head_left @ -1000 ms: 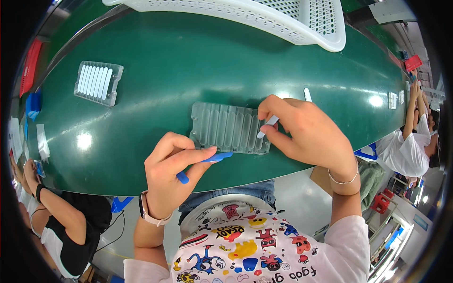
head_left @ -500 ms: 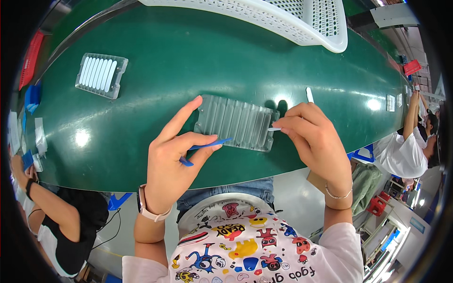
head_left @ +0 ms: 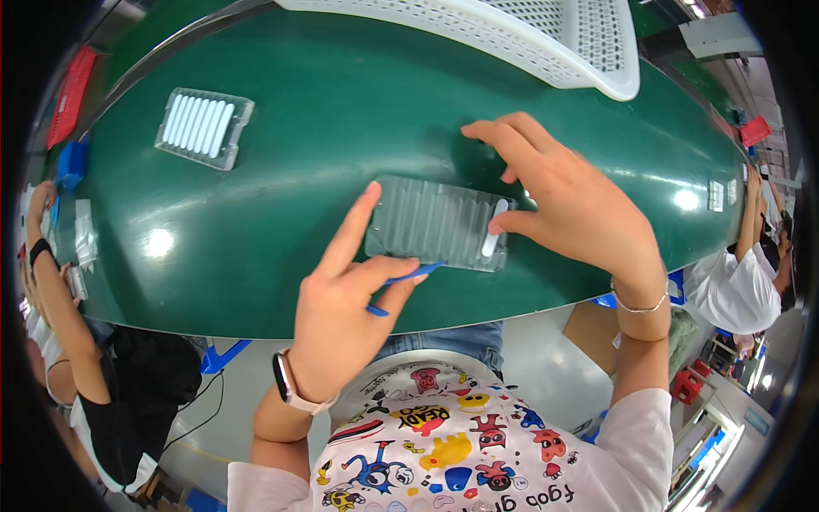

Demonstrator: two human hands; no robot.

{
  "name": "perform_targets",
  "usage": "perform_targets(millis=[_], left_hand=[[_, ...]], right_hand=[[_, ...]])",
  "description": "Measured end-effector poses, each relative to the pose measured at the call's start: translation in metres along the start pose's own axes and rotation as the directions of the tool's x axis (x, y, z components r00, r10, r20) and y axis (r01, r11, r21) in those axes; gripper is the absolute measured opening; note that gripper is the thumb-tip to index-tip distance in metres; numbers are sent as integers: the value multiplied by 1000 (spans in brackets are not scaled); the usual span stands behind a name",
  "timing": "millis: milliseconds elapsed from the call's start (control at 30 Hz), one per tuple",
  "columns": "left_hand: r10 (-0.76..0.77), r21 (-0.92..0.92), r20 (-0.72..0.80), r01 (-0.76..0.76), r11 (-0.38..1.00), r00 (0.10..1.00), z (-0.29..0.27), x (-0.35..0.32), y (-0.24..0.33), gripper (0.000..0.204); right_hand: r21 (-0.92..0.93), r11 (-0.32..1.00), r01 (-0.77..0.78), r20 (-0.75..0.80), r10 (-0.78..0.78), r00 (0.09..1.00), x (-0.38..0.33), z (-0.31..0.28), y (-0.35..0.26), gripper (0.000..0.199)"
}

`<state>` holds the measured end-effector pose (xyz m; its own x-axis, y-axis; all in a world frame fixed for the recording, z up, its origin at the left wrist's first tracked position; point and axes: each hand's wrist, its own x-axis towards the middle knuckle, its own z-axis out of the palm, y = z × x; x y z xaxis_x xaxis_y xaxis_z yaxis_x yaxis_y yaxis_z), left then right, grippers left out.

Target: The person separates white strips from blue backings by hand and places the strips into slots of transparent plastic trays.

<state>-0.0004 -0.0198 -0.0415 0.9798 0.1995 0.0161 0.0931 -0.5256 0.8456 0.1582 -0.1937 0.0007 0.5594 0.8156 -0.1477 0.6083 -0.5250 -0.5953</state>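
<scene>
A clear ribbed plastic tray lies slightly askew on the table in front of me. One white rounded strip rests in its rightmost groove; the other grooves hold nothing. My left hand is closed round a thin blue pointed tool, partly hidden by the fingers, while its index fingertip rests at the tray's left end. My right hand has its fingers spread above the table, its thumb touching the white strip. At the far left lies a second clear tray with several white strips side by side.
A white perforated basket stands at the far edge of the green table. Co-workers' arms show at the left, and another person is at the right. A red basket is at the far left.
My right hand has let go of the white strip, which now lies in the rightmost groove, and its fingers have opened. The loose strip on the table is now out of sight.
</scene>
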Motion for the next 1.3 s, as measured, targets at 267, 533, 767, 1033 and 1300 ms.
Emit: perform_targets(millis=[267,533,767,1033,1300], left_hand=[[-5,75,36,2,997,999,-1,-12,6,10],[-129,-415,74,148,898,989,-5,-11,1,10],[10,-373,174,56,926,985,-4,-3,13,9],[254,-287,93,-218,933,963,3,-6,6,29],[276,-204,49,-261,943,960,-9,0,6,36]], right_hand=[[-250,968,16,120,15,993,4,-4,-15,54],[615,787,47,-118,33,992,-31,39,-32,29],[668,698,259,-343,-20,939,-36,70,-22,16],[464,803,375,-436,-162,886,-45,67,-16,26],[-272,814,514,-555,-569,607,-68,70,-7,22]])
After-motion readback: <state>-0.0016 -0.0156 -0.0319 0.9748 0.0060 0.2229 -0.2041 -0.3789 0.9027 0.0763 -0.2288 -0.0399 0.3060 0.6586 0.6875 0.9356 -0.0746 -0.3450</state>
